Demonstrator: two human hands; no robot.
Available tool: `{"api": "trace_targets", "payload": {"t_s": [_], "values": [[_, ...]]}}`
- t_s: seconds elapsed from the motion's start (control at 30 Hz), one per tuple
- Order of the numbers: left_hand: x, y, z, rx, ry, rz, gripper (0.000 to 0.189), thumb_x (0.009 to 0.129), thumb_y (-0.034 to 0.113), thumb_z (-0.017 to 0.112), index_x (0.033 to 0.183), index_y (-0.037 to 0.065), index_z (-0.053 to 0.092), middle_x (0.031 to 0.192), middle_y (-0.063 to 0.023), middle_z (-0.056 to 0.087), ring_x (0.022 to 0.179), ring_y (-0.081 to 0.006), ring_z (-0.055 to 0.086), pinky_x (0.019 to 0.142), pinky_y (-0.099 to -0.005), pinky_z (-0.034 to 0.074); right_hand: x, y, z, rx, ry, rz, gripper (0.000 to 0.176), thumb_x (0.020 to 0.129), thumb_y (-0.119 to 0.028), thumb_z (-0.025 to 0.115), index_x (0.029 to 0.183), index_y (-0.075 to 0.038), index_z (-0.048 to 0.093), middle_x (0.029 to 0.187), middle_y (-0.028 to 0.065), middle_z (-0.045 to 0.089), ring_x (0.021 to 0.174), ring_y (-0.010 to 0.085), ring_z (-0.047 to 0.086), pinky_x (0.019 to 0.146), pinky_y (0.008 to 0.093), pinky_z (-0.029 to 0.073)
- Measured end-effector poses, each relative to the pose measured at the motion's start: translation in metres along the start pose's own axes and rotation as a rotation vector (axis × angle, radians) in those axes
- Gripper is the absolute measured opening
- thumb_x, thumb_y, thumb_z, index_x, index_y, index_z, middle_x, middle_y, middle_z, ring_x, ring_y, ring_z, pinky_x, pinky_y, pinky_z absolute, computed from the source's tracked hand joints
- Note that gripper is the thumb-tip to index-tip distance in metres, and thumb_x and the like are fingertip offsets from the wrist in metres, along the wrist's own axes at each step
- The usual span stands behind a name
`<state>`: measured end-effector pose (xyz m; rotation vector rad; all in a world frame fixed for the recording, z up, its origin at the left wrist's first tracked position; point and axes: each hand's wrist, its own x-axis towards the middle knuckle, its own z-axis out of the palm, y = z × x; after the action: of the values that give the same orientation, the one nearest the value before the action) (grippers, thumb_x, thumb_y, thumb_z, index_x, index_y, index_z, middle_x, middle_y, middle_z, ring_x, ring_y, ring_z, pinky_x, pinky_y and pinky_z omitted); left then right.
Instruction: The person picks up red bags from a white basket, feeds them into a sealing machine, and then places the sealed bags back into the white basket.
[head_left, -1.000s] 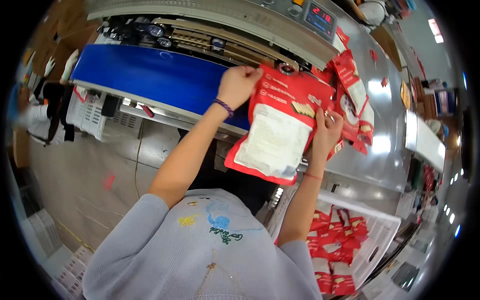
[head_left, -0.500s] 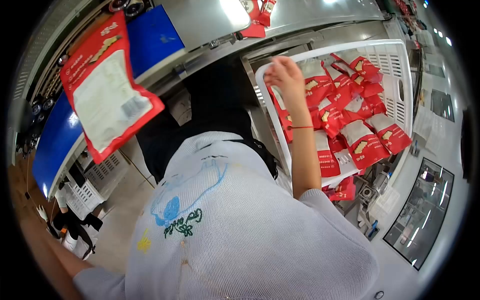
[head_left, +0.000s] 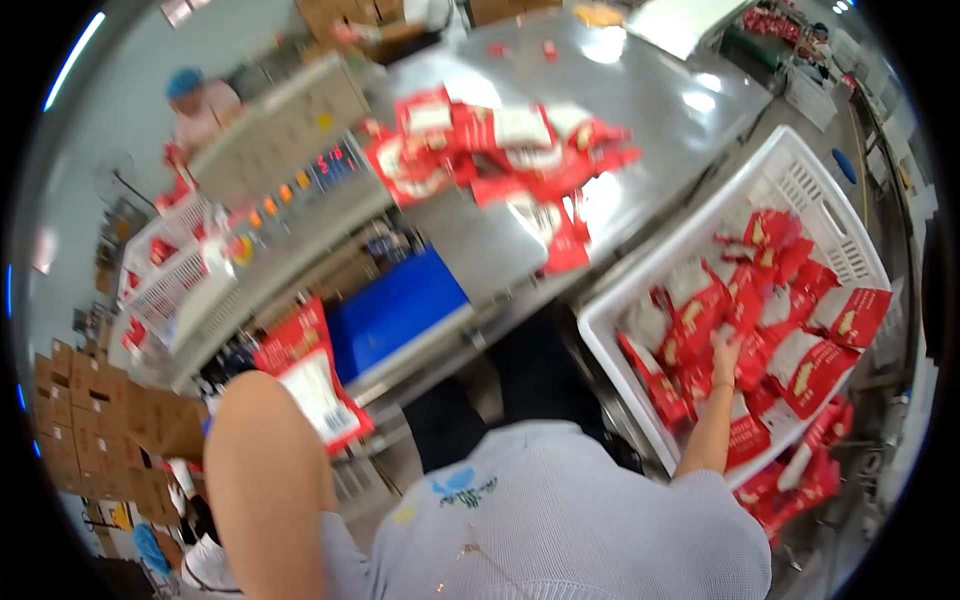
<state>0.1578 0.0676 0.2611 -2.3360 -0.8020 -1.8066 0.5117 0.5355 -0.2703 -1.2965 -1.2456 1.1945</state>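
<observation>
In the head view my right hand (head_left: 726, 354) is down among the red-and-white pouches (head_left: 735, 300) in a white plastic crate (head_left: 625, 365). Its fingertips are right at one pouch, but they are smeared and I cannot tell whether they are closed. My left arm (head_left: 265, 480) rises bent in the lower left, and the hand on it is hidden. Just past that arm a red pouch with a pale panel (head_left: 318, 390) stands at the front of the machine, partly covered by the arm.
A long machine with orange knobs and a lit red display (head_left: 337, 168) runs along the left, beside a blue belt (head_left: 400, 310). More pouches lie heaped on the steel table (head_left: 680, 130). A person in a blue cap (head_left: 190, 90) is behind the machine. Cardboard boxes (head_left: 85, 420) stand far left.
The view has swung up, showing more of the table and machine. My right hand has gone from the crate's near edge in among the pouches. My left arm has come up in front.
</observation>
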Motion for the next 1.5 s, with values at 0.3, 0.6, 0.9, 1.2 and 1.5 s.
{"api": "trace_targets", "payload": {"t_s": [0.3, 0.6, 0.9, 1.2, 1.5], "values": [[0.027, 0.007, 0.012, -0.107, -0.076, 0.13, 0.026, 0.091, 0.02, 0.055, 0.112, 0.004, 0.06, 0.105, -0.0073, 0.062, 0.09, -0.0155, 0.058, 0.078, -0.0291, 0.045, -0.029, -0.038, 0.061, -0.914, 0.267, -0.071, 0.034, 0.08, -0.02, 0.067, 0.108, -0.003, 0.06, 0.094, 0.0209, 0.065, 0.092, 0.0388, 0.061, 0.086, 0.0442, 0.045], [0.037, 0.001, 0.017, -0.147, -0.11, 0.107, 0.03, 0.09, 0.022, 0.056, 0.114, 0.005, 0.058, 0.107, -0.0078, 0.061, 0.093, -0.0169, 0.057, 0.08, -0.0308, 0.044, -0.07, -0.201, 0.106, 0.178, -0.102, -0.138, 0.018, 0.084, -0.013, 0.057, 0.093, 0.0, 0.064, 0.08, 0.0062, 0.061, 0.074, 0.0135, 0.054, 0.069, 0.0291, 0.046], [0.026, -0.021, -0.003, -0.14, -0.072, 0.086, 0.034, 0.088, 0.023, 0.057, 0.116, 0.005, 0.055, 0.11, -0.0083, 0.059, 0.095, -0.0183, 0.056, 0.081, -0.0326, 0.043, -0.107, -0.259, 0.155, 0.315, -0.491, -0.017, 0.009, 0.081, -0.005, 0.06, 0.09, -0.003, 0.063, 0.076, -0.0007, 0.062, 0.058, 0.0072, 0.053, 0.053, 0.0202, 0.041], [-0.002, -0.008, -0.032, -0.124, -0.019, 0.219, 0.039, 0.086, 0.025, 0.059, 0.118, 0.005, 0.053, 0.112, -0.0088, 0.057, 0.098, -0.0197, 0.055, 0.083, -0.0343, 0.042, -0.134, -0.303, 0.176, 0.259, -0.378, -0.029, 0.009, 0.079, -0.009, 0.067, 0.083, -0.004, 0.06, 0.071, -0.003, 0.059, 0.062, 0.0049, 0.052, 0.056, 0.0203, 0.039], [-0.018, -0.009, -0.046, -0.094, 0.024, 0.229, 0.044, 0.084, 0.026, 0.06, 0.12, 0.005, 0.05, 0.114, -0.0093, 0.056, 0.1, -0.0211, 0.054, 0.085, -0.036, 0.041, -0.179, -0.384, 0.172, 0.51, -0.481, -0.077, 0.036, 0.068, -0.008, 0.065, 0.102, 0.004, 0.062, 0.09, 0.0083, 0.067, 0.077, 0.0144, 0.063, 0.071, 0.025, 0.05]]}}
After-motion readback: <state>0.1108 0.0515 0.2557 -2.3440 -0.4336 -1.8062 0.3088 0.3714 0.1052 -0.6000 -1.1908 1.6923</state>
